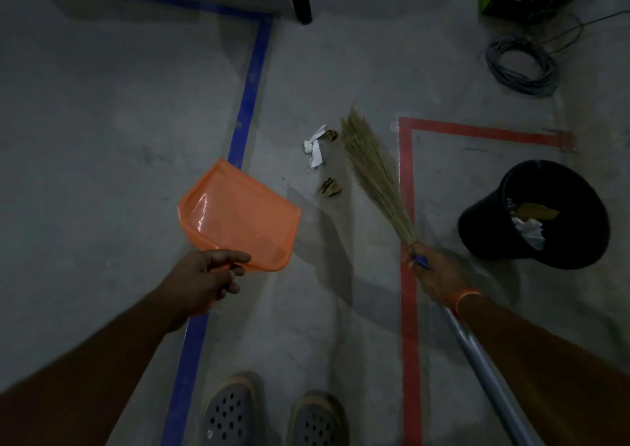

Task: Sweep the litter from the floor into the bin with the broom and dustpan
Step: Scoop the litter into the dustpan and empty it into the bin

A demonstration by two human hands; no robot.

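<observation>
Left hand (pixel 208 277) outstretched, fingers curled round handle of orange dustpan (pixel 238 215), pan held above floor. Right hand (pixel 431 272) grips broom (pixel 373 169) just below bristles, which angle toward litter (pixel 318 149) between pan and broom. Black bin (pixel 497 220) right, beside red tape (pixel 407 207)

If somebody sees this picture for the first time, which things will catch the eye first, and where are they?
The bright orange dustpan, held by the left hand left of centre, stands out most. Next comes the straw broom, gripped by the right hand, its bristles beside the paper scraps on the floor. A black bin with rubbish inside stands at the right.
</observation>
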